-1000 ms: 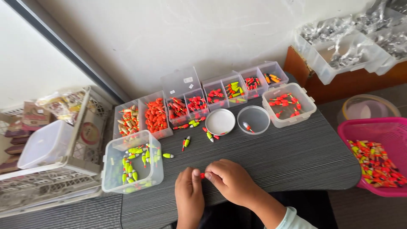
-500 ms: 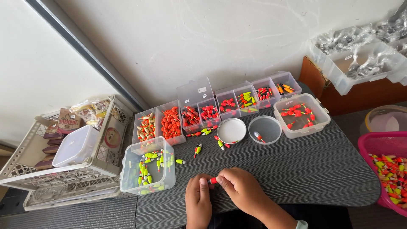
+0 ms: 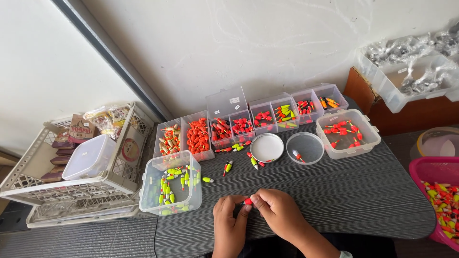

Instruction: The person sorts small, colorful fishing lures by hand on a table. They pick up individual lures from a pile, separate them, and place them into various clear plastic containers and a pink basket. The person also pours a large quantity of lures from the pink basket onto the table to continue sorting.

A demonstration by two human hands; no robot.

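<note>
Both hands meet at the table's (image 3: 334,200) near edge, at 6 o'clock. The left hand (image 3: 228,223) and right hand (image 3: 277,215) pinch one small red float (image 3: 248,201) between their fingertips, fingers closed on it from either side.

Much sorting looks done: the divided box (image 3: 248,122) at 12 o'clock holds floats grouped by colour, the square tub (image 3: 169,184) at 9 o'clock holds yellow-green ones, and another tub (image 3: 348,133) at 2 o'clock holds red ones. What seems left are a few loose floats (image 3: 228,166) between the tubs and a full pink basket (image 3: 437,200) at 3 o'clock.

The held float is mostly hidden by fingers, so its shape is unclear. The basket is cut off by the frame.
</note>
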